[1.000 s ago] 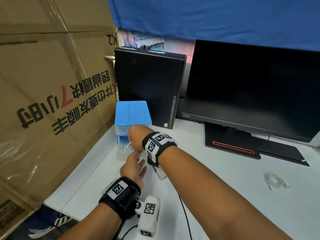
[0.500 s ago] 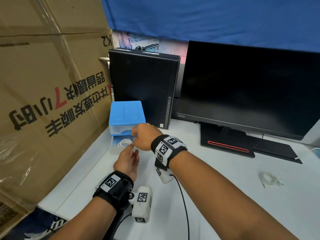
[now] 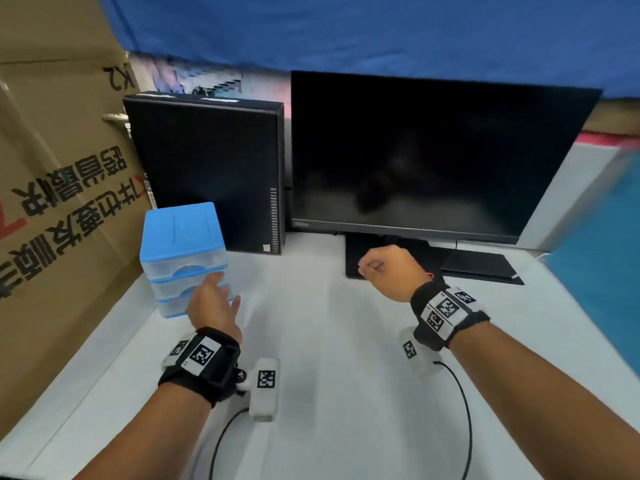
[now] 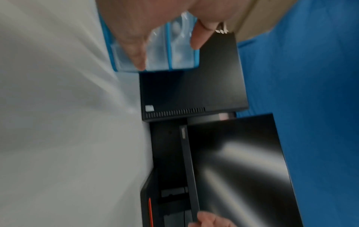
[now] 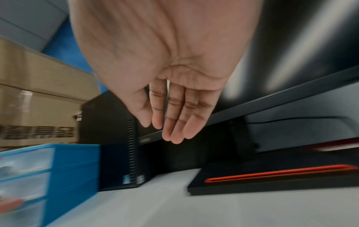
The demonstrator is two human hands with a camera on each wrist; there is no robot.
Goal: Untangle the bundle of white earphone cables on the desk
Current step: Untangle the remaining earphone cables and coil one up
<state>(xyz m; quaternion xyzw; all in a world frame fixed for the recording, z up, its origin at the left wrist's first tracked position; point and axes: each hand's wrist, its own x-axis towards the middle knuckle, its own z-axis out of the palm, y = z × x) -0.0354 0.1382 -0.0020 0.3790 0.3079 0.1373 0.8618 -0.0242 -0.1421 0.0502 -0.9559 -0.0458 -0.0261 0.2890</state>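
Hands (image 3: 214, 303) apart, cables unseen

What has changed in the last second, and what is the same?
The right hand left the drawer unit and moved right, in front of the monitor base. The drawer that was open, with white cable inside, is now closed. The left hand stays at the drawers. Computer and monitor unchanged.
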